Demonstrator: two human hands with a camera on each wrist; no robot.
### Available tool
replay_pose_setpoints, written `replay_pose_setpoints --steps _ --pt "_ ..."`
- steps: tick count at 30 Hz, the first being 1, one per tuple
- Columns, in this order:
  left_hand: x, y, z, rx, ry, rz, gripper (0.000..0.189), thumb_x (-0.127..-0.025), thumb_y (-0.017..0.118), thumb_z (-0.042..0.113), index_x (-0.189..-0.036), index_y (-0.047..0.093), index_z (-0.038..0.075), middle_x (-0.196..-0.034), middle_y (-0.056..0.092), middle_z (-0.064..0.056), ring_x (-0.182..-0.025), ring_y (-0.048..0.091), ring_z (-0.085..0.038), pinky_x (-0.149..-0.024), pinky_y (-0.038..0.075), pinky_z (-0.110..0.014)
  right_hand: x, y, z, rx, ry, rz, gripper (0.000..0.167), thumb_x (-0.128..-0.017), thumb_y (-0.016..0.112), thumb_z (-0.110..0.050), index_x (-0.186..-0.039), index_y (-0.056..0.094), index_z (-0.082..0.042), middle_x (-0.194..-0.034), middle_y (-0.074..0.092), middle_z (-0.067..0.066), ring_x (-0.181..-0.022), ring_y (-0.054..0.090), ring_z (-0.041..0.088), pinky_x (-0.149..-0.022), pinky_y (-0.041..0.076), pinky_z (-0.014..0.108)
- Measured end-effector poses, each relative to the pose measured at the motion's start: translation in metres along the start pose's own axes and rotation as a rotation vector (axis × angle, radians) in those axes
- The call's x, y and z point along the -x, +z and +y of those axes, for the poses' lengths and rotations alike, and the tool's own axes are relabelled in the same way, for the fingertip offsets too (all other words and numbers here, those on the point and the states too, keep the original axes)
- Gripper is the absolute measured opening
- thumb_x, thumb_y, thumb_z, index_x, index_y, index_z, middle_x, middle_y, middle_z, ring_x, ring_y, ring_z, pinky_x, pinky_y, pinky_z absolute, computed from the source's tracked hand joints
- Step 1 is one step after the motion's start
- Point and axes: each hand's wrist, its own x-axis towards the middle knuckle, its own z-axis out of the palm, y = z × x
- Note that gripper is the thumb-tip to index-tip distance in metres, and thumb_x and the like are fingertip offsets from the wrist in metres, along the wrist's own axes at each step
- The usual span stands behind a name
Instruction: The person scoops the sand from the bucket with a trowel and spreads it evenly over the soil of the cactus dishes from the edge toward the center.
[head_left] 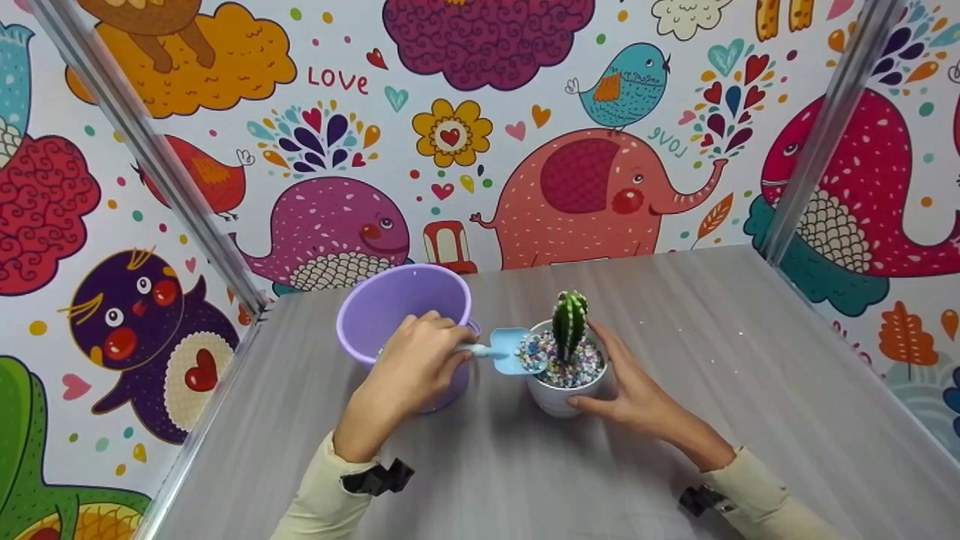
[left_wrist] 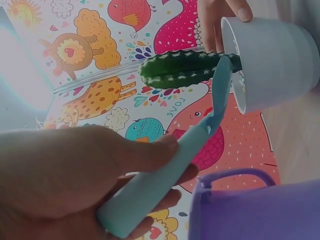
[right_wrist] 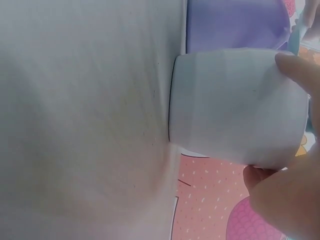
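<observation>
My left hand [head_left: 420, 360] grips the handle of a light blue toy shovel [head_left: 510, 351], thumb along its top in the left wrist view. The shovel's blade reaches over the rim of a white pot [head_left: 556, 401], its tip at the multicoloured pebbles [head_left: 574, 369] inside. A green ribbed cactus [head_left: 570, 322] stands upright in those pebbles. On the pot's right side, my right hand [head_left: 637, 390] holds it, thumb in front and fingers behind. In the right wrist view the pot [right_wrist: 235, 107] stands on the table.
A purple bucket [head_left: 457, 382] stands left of the pot, partly behind my left hand. Small white bits [head_left: 740, 333] lie on the grey wood-grain table [head_left: 750, 405] at the right. A wall with printed cartoon animals [head_left: 585, 202] borders the back, and metal posts [head_left: 150, 150] frame the sides.
</observation>
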Motion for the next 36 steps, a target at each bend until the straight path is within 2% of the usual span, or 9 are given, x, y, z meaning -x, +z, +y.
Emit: replay_pose_setpoints --steps 8,13,22,28,33,36 --pt "0.0002 -0.0004 -0.0002 -0.016 0.0 0.023 0.018 -0.096 0.082 0.022 -0.112 0.083 0.015 -0.103 0.082 0.0 -0.092 0.066 -0.024 -0.082 0.051 -0.04 0.0025 0.0053 -0.0041 0.031 0.013 0.033 0.12 -0.081 0.096 -0.046 -0.173 0.022 -0.022 -0.174 0.031 0.014 -0.162 0.033 0.04 -0.123 0.034 0.073" --pt "-0.0001 -0.0005 -0.0013 -0.016 -0.006 0.041 0.017 -0.096 0.083 0.02 -0.112 0.084 0.015 -0.101 0.081 0.0 -0.091 0.065 -0.023 -0.082 0.05 -0.04 0.0029 0.0076 -0.0053 0.057 0.004 0.055 0.12 -0.08 0.097 -0.045 -0.172 0.025 -0.019 -0.172 0.034 0.015 -0.16 0.035 0.04 -0.123 0.035 0.071" --pt "0.0013 -0.0018 -0.0001 -0.126 0.012 0.058 0.015 -0.094 0.084 0.018 -0.109 0.083 0.014 -0.097 0.08 -0.003 -0.091 0.065 -0.026 -0.08 0.049 -0.04 0.0023 0.0096 -0.0036 0.098 -0.031 0.07 0.118 -0.08 0.096 -0.046 -0.17 0.028 -0.014 -0.169 0.039 0.015 -0.158 0.041 0.038 -0.122 0.039 0.067" --pt "-0.0003 -0.0023 -0.0004 -0.147 -0.01 0.06 0.015 -0.095 0.083 0.02 -0.109 0.083 0.012 -0.098 0.081 -0.005 -0.091 0.065 -0.027 -0.08 0.049 -0.041 0.0026 0.0097 -0.0039 0.093 -0.021 0.067 0.117 -0.08 0.096 -0.047 -0.17 0.027 -0.016 -0.169 0.039 0.014 -0.157 0.041 0.038 -0.122 0.039 0.067" --pt "-0.0022 -0.0012 0.0001 -0.143 -0.047 0.037 0.016 -0.097 0.082 0.019 -0.11 0.083 0.011 -0.097 0.08 -0.006 -0.089 0.063 -0.026 -0.08 0.049 -0.042 0.003 0.0099 -0.0047 0.087 -0.01 0.064 0.117 -0.081 0.095 -0.047 -0.171 0.027 -0.017 -0.169 0.038 0.015 -0.158 0.04 0.039 -0.121 0.039 0.068" --pt "-0.0045 0.0012 0.0013 -0.175 -0.057 0.042 0.013 -0.097 0.081 0.02 -0.107 0.082 0.011 -0.095 0.079 -0.006 -0.088 0.063 -0.027 -0.079 0.049 -0.042 0.003 0.01 -0.0048 0.086 -0.008 0.063 0.117 -0.081 0.095 -0.047 -0.171 0.027 -0.016 -0.17 0.037 0.015 -0.158 0.04 0.04 -0.121 0.039 0.068"
